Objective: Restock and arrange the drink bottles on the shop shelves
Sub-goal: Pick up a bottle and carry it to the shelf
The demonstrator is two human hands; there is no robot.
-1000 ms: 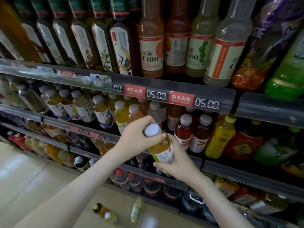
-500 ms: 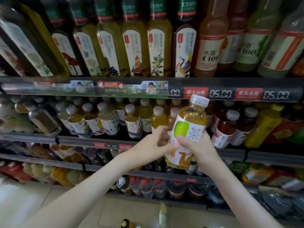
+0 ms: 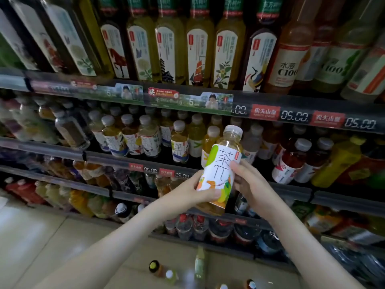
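A yellow tea bottle (image 3: 220,163) with a white cap and a white label showing a green fruit is held upright in front of the second shelf. My left hand (image 3: 191,189) grips its lower part, thumb across the label. My right hand (image 3: 248,184) holds its right side, fingers curled behind it. On that shelf (image 3: 116,158) stands a row of similar white-capped tea bottles (image 3: 180,142). Tall tea bottles (image 3: 200,44) line the top shelf.
Red drink bottles (image 3: 291,161) and a yellow-capped bottle (image 3: 341,159) stand right of the held one. Lower shelves carry more drinks. Several loose bottles (image 3: 164,272) stand on the tiled floor below my arms. Price strips (image 3: 293,116) front each shelf.
The bottle has come up from a tilted, cap-forward pose to upright with its label facing me. My left hand slid from the cap down to the lower body. The view shifted left.
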